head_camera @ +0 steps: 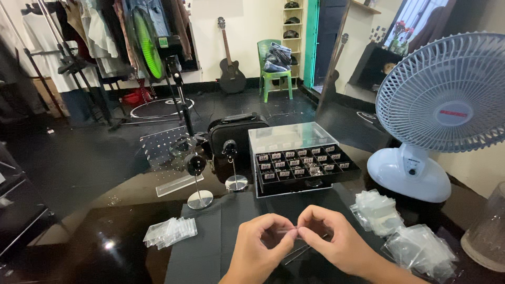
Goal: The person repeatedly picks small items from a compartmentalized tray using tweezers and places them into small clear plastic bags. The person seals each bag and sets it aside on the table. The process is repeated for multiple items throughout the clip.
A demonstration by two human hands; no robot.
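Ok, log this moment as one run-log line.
left hand: pinching small clear bag | right hand: pinching same bag | above: dark mat | behind: open jewellery drawer box

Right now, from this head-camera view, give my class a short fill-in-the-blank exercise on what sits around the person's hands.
1. The left hand and right hand pinch a small clear item between their ____.
2. The white desk fan stands to the ____ of the drawer box.
3. The green chair at the back holds a pile of ____.
4. The guitar leans against the ____.

Missing words: fingertips; right; clothes; wall
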